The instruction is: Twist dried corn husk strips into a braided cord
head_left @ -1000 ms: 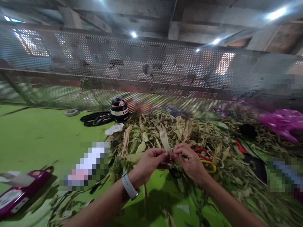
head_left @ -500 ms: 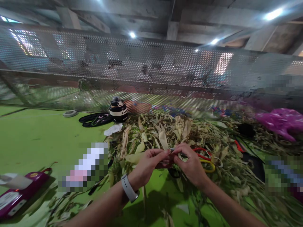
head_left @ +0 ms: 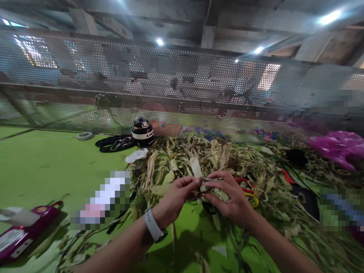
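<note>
Low over a green tabletop (head_left: pixel 196 235), my left hand (head_left: pixel 178 197), with a watch (head_left: pixel 153 225) on its wrist, pinches a pale dry corn husk strip (head_left: pixel 195 168) between thumb and fingers. The strip stands up from the pinch and leans left. Close on its right side is my right hand (head_left: pixel 231 197), its thumb and fingers apart, fingertips beside the husk. A thin grey metal piece (head_left: pixel 209 179) shows by those fingertips; whether they touch it is unclear. Behind the right hand lie red looped handles (head_left: pixel 245 184) and a yellow loop (head_left: pixel 253 201), partly hidden.
A heap of dried husks (head_left: pixel 256 159) spreads ahead and right. Beyond it stands a perforated metal screen (head_left: pixel 170 94). A black-and-white bottle (head_left: pixel 142 132), a tape roll (head_left: pixel 85 136), a purple device (head_left: pixel 24 235) and a pink plastic bag (head_left: pixel 339 146) are around.
My right hand's fingers have spread and drawn slightly right, away from the left fingertips. The husk strip now shows more fully above my left pinch.
</note>
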